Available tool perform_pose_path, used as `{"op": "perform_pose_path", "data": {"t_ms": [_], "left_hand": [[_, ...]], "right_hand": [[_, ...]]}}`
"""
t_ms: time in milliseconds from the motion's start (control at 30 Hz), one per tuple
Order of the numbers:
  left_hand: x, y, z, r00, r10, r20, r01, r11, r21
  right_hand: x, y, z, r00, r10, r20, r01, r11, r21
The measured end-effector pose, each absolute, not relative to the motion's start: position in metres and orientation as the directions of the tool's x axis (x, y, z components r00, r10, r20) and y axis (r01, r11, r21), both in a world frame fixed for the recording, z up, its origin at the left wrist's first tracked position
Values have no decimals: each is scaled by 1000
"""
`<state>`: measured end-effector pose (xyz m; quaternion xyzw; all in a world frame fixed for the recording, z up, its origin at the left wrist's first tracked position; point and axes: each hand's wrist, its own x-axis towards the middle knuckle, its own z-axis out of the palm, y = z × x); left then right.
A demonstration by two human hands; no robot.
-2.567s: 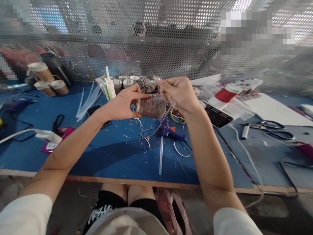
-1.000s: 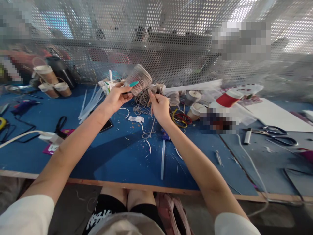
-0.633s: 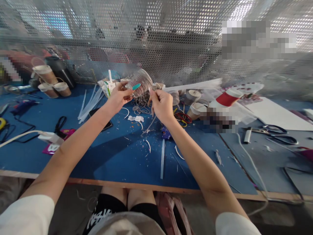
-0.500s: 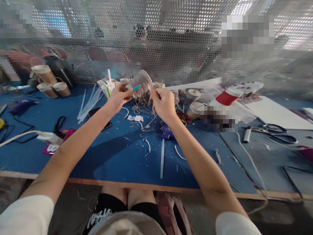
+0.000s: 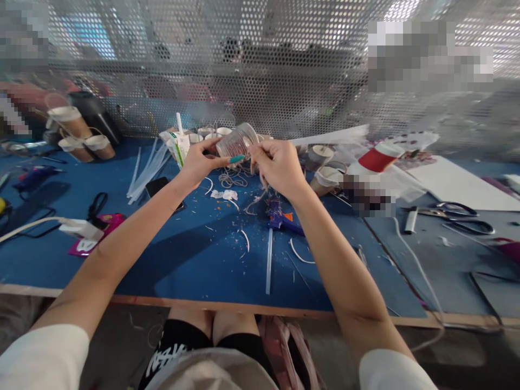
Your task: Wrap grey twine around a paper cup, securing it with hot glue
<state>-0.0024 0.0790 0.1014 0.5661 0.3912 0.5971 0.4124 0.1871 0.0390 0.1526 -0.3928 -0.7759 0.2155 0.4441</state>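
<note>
My left hand (image 5: 198, 165) is closed around a small cup (image 5: 234, 143) with a ribbed, greyish side that looks wound with cord. The cup lies tilted, its rim toward the right. At that rim, the fingers of my right hand (image 5: 281, 167) are pinched together on a thin cord (image 5: 255, 205), which trails down to the table. Part of the cord is hidden by the fingers. Below the cup lies a loose tangle of cord (image 5: 232, 177). A blue glue gun (image 5: 280, 221) rests under my right wrist, with a glue stick (image 5: 268, 262) in front of it.
A perforated metal screen (image 5: 195, 76) rises behind the blue table (image 5: 174, 271). Brown cups (image 5: 77, 146) and a dark bottle (image 5: 95, 116) stand left, near clear sticks (image 5: 150, 170). Scissors (image 5: 455, 214), a white marker-like tube (image 5: 411, 220) and a white sheet (image 5: 467, 187) lie right. Scraps are scattered centrally.
Both hands and the cup have shifted slightly to the right and a little lower. The cup has turned somewhat, and more of the glue gun shows.
</note>
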Motion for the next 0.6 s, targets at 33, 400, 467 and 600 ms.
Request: {"op": "perform_pose_path", "data": {"t_ms": [33,400,467,600], "left_hand": [[-2,79,101,-14,932,362,-43,-362,931],[-3,75,100,63,892,447,248,-448,859],[-2,74,99,62,881,468,320,-462,827],[-1,74,97,86,863,497,430,-482,763]], "right_hand": [[188,39,154,-299,800,520,418,600,-682],[199,35,166,-347,780,521,415,626,-660],[200,35,167,-338,772,538,405,635,-658],[202,36,169,-353,765,538,375,643,-668]]}}
